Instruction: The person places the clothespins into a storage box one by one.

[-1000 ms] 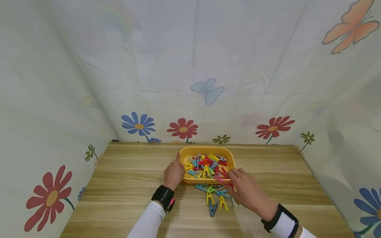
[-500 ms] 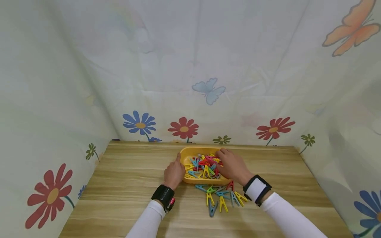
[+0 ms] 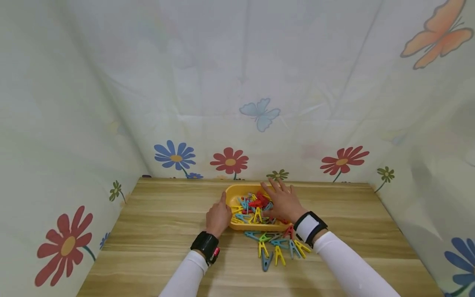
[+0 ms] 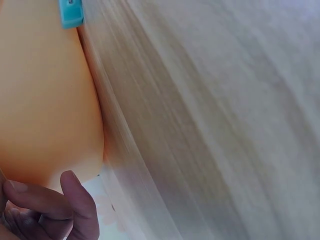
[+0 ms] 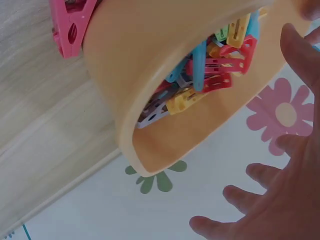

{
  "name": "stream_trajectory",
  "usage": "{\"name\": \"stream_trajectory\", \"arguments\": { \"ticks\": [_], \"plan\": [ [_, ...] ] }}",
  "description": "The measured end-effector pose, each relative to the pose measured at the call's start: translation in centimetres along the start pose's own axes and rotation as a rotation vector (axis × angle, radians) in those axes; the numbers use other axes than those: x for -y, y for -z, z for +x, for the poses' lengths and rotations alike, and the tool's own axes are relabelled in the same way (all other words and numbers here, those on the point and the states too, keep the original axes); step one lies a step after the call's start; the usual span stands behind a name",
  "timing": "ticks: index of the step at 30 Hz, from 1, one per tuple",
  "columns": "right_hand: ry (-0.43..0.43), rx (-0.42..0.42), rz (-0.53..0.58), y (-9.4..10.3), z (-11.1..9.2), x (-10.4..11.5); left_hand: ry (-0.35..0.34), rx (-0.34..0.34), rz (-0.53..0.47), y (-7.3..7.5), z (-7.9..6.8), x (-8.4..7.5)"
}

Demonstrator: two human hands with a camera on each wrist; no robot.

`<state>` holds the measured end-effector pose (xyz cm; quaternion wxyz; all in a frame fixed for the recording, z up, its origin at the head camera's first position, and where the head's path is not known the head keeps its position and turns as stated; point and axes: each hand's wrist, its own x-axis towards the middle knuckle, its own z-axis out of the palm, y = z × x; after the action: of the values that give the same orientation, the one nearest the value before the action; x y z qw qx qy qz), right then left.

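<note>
Now, right hand (image 3: 285, 204): fingers spread over the yellow tray (image 3: 252, 227), right half!
Left hand (image 3: 218, 218): at left end, can't tell if pinching.
Clothespins (image 3: 257, 214): heaped inside, more on the near side.

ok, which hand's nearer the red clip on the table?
Right. The right hand is over the right part of the tray, beyond the red clip; the left hand is at the tray's left end.

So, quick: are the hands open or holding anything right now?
Left hand: closed, holding the yellow tray at its side.
Right hand: open, spread wide, holding nothing.
</note>
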<state>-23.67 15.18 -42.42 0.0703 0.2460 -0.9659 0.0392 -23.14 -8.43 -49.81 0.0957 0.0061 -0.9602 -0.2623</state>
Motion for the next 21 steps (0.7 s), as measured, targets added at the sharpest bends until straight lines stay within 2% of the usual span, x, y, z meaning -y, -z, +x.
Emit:
{"name": "stream_trajectory", "arguments": {
  "ticks": [6,15,21],
  "plan": [
    [0.057,-0.057,-0.001,1.2,-1.4,0.1,0.005,-0.001,0.005,0.1,0.1,0.0],
    [0.104,-0.161,0.027,1.7,-4.8,0.7,-0.004,-0.013,0.004,0.2,0.0,-0.2],
    [0.089,-0.15,0.062,1.2,-7.6,1.9,0.002,-0.014,0.0,0.1,0.0,-0.3]
  ]
}}
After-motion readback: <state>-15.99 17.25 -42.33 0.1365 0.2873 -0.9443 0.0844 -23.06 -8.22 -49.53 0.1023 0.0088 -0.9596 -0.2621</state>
